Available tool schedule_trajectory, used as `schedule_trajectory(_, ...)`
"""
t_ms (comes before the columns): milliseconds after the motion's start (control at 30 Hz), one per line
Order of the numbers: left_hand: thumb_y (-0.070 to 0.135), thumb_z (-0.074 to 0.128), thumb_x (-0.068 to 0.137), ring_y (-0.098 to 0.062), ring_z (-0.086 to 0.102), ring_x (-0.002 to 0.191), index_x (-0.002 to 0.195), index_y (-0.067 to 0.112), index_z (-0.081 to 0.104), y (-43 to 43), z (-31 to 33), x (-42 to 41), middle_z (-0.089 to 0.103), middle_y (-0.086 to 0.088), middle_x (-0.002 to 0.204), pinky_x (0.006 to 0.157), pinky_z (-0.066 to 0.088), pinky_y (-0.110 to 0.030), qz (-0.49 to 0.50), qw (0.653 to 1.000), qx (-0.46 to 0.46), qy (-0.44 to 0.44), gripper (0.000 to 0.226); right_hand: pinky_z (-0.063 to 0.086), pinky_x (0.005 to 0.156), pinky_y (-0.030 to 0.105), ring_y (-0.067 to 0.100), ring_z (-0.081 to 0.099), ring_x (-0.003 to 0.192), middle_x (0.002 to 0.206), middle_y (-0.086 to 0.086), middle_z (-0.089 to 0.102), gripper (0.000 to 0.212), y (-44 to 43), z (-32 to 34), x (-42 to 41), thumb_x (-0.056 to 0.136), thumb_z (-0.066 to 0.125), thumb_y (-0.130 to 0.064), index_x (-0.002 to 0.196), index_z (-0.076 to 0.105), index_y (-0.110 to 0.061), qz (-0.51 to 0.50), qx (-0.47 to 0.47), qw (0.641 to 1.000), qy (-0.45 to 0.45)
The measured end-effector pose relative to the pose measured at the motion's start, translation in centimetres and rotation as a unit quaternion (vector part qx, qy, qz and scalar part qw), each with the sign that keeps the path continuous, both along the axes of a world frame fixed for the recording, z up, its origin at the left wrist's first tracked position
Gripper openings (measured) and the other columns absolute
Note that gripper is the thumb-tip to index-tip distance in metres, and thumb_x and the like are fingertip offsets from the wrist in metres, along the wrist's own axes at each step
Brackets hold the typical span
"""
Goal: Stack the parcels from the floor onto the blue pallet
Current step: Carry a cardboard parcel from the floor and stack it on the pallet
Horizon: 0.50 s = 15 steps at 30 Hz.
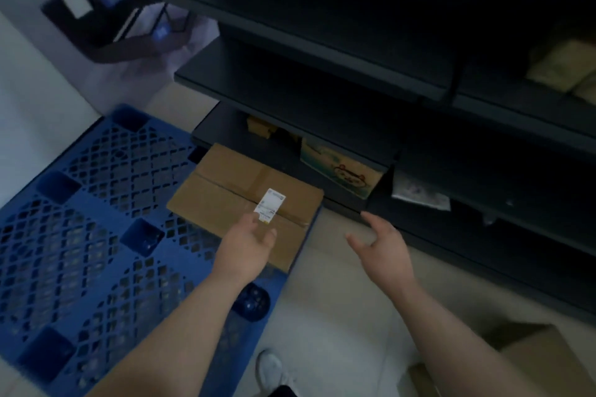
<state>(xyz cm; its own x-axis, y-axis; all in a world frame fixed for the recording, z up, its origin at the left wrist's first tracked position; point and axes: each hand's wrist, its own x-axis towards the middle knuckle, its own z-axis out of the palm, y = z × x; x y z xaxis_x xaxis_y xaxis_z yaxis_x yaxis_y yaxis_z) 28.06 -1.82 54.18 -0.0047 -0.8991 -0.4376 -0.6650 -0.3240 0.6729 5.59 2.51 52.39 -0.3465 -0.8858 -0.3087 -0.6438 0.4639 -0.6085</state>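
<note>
Head-worn, looking down (over blue pallet [96,203]).

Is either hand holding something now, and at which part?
Nothing is held. The left hand is open over the parcel; the right hand is open beside it.

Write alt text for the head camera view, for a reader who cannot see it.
A taped brown parcel with a white label lies on the corner of the blue pallet, beside dark shelving. The person's left hand is over its near edge and the right hand over the floor beside it, both open.
</note>
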Motion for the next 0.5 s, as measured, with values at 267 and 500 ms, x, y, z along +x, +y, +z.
schedule_trajectory(267,0.036,0.056,0.093,-0.021,0.051,0.124,0.139,0.015,0.044,9.2,3.8,-6.2,0.053,-0.004,0.137,0.102,0.043,-0.036,-0.114,0.993,-0.023,0.003,0.052,0.034,0.111,0.042,0.022,0.043,0.133,0.142,0.004,0.050,0.059,13.7,4.8,-4.9,0.087,0.065,-0.040,0.139,0.049,-0.018,-0.105,-0.031,0.993,0.032)
schedule_trajectory(500,0.037,0.056,0.093,-0.022,0.051,0.124,0.139,0.015,0.044,18.0,6.9,-11.2,0.053,-0.004,0.136,0.101,0.043,-0.034,-0.257,0.966,-0.037,-0.004,0.052,0.033,0.112,0.042,0.022,0.043,0.133,0.144,0.004,0.049,0.061,28.9,7.9,-5.7,0.088,0.062,-0.044,0.141,0.045,-0.020,-0.253,-0.014,0.967,0.036)
